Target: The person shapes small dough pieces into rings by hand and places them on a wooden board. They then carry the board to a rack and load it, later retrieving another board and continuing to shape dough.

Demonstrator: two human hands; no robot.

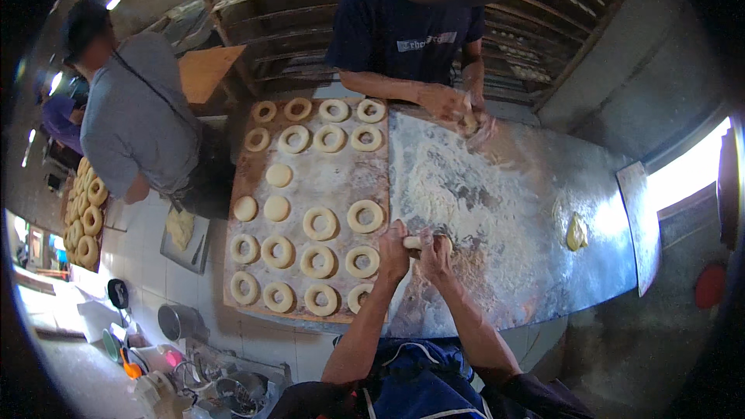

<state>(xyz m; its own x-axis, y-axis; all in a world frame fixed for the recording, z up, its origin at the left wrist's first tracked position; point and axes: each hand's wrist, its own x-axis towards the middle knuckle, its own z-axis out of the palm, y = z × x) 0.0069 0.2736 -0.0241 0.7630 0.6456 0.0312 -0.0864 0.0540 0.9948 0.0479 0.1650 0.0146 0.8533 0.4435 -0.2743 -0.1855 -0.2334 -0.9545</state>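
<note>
My left hand [394, 252] and my right hand [434, 254] grip a short pale dough roll [414, 242] between them, above the front part of the floured metal worktop [535, 248]. Just left of my hands lies a wooden board [256, 171] bearing several raw dough rings [319, 261] and a few flat dough discs [276, 207]. Scattered flour [442, 186] covers much of the metal surface beyond my hands, and a yellowish lump [576, 233] sits toward its right side.
Across the worktop, a co-worker in a dark shirt [403, 23] handles dough [470, 122]. Another person in grey [140, 109] stands left, near piled rings [85, 217] and a tray with dough [181, 233]. Pots [178, 322] stand lower left; a metal sheet [638, 229] edges the right.
</note>
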